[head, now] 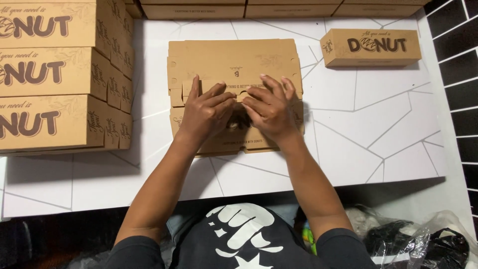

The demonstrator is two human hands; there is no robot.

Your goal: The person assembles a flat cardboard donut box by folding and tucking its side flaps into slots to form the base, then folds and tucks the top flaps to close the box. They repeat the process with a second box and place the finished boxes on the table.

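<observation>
At centre frame, the left hand [205, 110] and right hand [269, 108] press with fingers spread flat, gripping nothing, on the folded flap of the flat cardboard box blank [234, 65] lying beneath and beyond the fingertips; the fold seems best served by even pressure along the crease.

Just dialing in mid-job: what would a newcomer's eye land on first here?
First, the two hands at the centre: the left hand and right hand press side by side on a flat, unfolded brown cardboard box blank lying on the white table. Next, the tall stack of finished brown boxes at the left edge, and a single closed box at the far right.
</observation>
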